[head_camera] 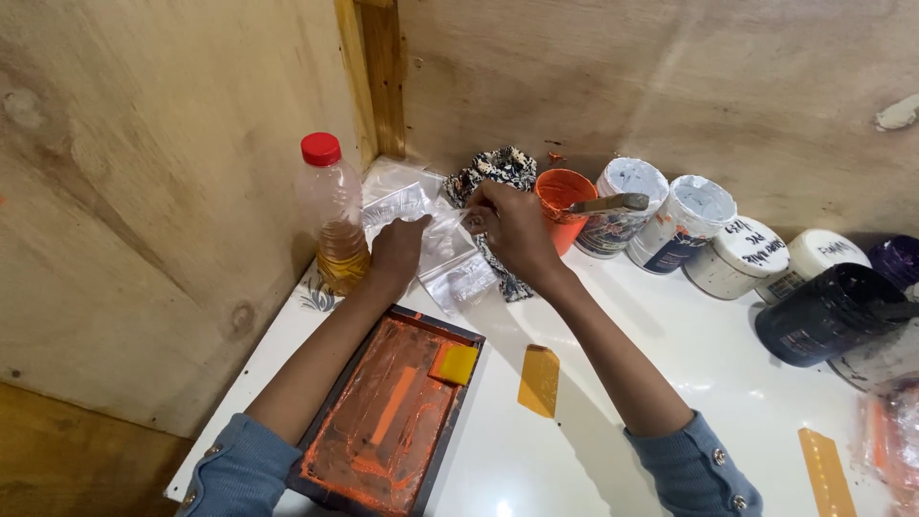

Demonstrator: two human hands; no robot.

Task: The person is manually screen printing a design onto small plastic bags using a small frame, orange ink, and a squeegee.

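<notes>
We're looking at a small screen-printing workshop, tucked into a corner of bare plywood walls (172, 220). An ink-smeared printing screen in a dark frame (388, 416) sits at the near edge of the glossy white worktop (708, 364), a yellow squeegee (454, 364) on it. Along the far edge runs a row of foil-capped ink tubs (704, 230), beside an orange-stained pot (563, 206).

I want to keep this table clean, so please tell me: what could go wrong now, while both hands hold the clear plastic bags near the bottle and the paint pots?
1. The left hand works right beside the plastic bottle, which is only partly full of amber liquid; a nudge might tip it.
2. The orange pot stands open with a tool resting across it, close to the right hand; a knock could spill paint.
3. The frame is wet with orange ink under the left forearm, so the sleeve may smear.
</notes>
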